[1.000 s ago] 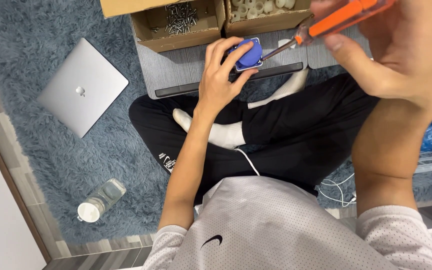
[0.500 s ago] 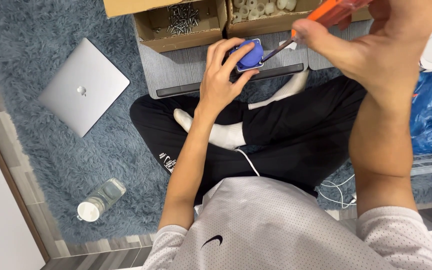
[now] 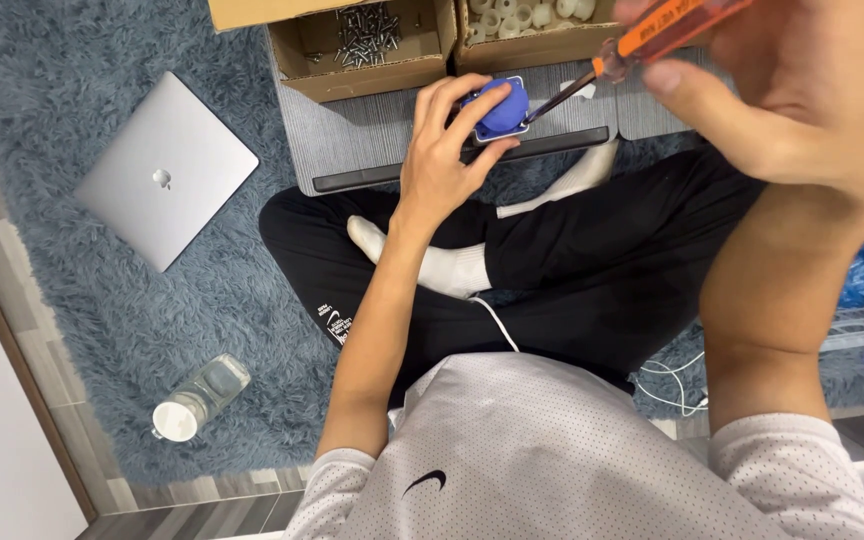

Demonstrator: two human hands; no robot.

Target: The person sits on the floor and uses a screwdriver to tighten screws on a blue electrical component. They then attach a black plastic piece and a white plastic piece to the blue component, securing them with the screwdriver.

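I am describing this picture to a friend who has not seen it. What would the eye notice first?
First, at top centre, the left hand pins a small blue part on a grey board, while the right hand, close to the camera, drives an orange-handled screwdriver into it. Next, a closed silver laptop lies on the shaggy blue rug to the left, with a plastic bottle lower down.

A home, likely a living room or bedroom floor turned makeshift workspace; shaggy blue-grey rug (image 3: 82, 300) over wood-look flooring (image 3: 22, 360); closed silver laptop (image 3: 164, 183) and plastic water bottle (image 3: 200, 397) lying on the pile; cardboard boxes of screws (image 3: 367, 40) and white fittings (image 3: 527, 25) on a low grey lap desk (image 3: 372, 140); socked feet, crossed legs, no bench.
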